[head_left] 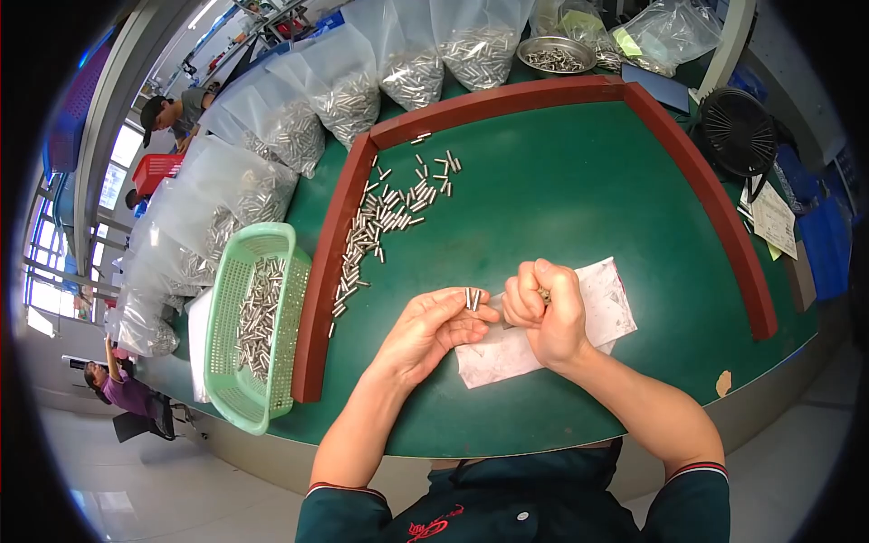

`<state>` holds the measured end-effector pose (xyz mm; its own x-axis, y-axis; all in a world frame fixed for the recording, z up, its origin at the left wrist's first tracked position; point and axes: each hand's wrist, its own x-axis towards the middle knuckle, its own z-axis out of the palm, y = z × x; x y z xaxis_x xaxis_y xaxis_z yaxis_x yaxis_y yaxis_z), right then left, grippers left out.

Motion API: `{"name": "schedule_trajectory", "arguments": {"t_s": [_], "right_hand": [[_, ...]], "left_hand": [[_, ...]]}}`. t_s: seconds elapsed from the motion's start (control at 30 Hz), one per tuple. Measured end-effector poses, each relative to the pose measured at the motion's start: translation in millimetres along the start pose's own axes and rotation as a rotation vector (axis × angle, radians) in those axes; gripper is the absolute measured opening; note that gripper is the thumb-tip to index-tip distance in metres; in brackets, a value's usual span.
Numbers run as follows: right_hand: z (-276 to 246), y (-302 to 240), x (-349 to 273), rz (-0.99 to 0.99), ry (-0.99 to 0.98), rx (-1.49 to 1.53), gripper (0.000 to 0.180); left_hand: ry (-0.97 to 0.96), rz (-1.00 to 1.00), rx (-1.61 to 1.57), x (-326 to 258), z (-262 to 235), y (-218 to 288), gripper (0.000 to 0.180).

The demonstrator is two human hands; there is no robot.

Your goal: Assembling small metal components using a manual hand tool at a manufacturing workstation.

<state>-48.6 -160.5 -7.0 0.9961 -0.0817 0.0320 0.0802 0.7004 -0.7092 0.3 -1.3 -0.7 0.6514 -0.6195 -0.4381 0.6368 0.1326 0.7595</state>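
My left hand (432,331) pinches a couple of short metal pins (472,300) between thumb and fingertips. Close beside it, my right hand (554,317) is closed in a fist; a small brownish end shows near its thumb, but I cannot make out what it is. Beneath both hands lies a stained whitish cloth or paper (496,360) on the green tabletop (579,199). Many loose metal pins (389,213) are scattered to the left, along the inside of the dark red wooden border (328,271).
A light green plastic basket (282,312) with more pins stands outside the border at left. Clear bags of pins (344,100) line the far and left sides. At the back is a metal bowl (557,56); a black fan (738,131) stands right. Two people are in the background.
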Motion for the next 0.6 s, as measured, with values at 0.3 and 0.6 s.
{"name": "schedule_trajectory", "arguments": {"t_s": [0.3, 0.6], "right_hand": [[2.6, 2.2, 1.3, 0.017, 0.017, -0.007, 0.038], [2.5, 2.6, 0.9, 0.008, 0.015, 0.025, 0.037]], "left_hand": [[0.001, 0.052, 0.042, -3.3, -1.4, 1.3, 0.021], [0.072, 0.404, 0.531, 0.1, 0.8, -8.4, 0.014]]}}
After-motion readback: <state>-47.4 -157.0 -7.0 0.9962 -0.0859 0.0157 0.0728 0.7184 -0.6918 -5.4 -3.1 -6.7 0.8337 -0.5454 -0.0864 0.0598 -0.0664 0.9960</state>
